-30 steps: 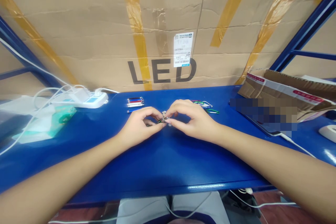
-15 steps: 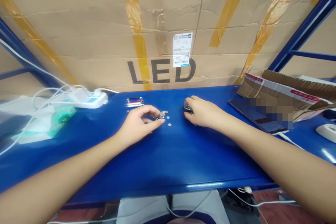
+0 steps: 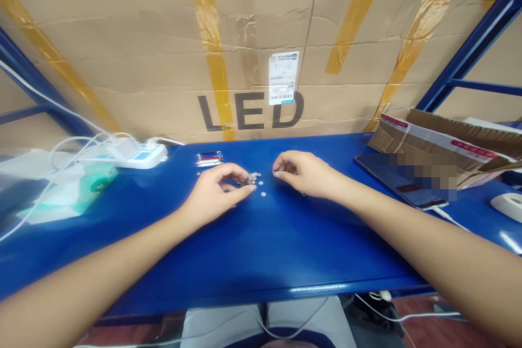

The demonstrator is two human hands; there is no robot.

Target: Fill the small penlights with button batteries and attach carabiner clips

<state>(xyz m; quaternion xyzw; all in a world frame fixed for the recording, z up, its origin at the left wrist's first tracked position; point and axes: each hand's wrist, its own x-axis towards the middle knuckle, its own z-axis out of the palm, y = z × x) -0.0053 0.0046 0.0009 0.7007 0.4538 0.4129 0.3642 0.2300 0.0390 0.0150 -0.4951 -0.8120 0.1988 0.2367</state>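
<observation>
silver discs (image 3: pixel 260 182) on blue shelf (image 3: pixel 261 250) before taped cardboard box (image 3: pixel 163 54)

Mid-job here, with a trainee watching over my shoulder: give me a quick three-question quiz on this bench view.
1. True or false: the left hand pinches a small silver piece at its fingertips.
2. What lies on the blue table just beyond the left hand? A) a row of small tubes B) a pair of scissors C) a mug
3. Which word is printed in large dark letters on the cardboard standing behind the table?

Key: 1 true; 2 A; 3 LED
</observation>
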